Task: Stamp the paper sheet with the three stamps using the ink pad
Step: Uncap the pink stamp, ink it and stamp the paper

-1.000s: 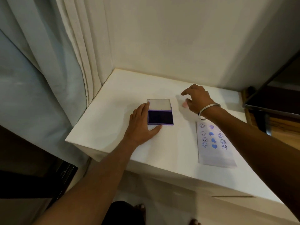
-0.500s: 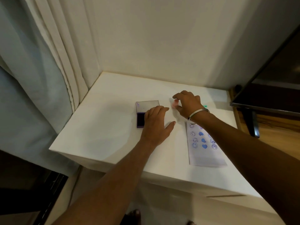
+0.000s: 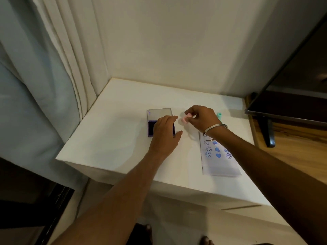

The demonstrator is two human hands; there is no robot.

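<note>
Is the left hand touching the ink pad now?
Touching. The head view shows the left hand lying across the open ink pad, fingers covering most of it.

Bare forearms, no sleeves; silver bangle on rt wrist.

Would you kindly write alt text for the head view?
Right hand pinches a pink stamp above a white table; left hand lies flat on the open ink pad. Stamped paper lies to the right.
</note>
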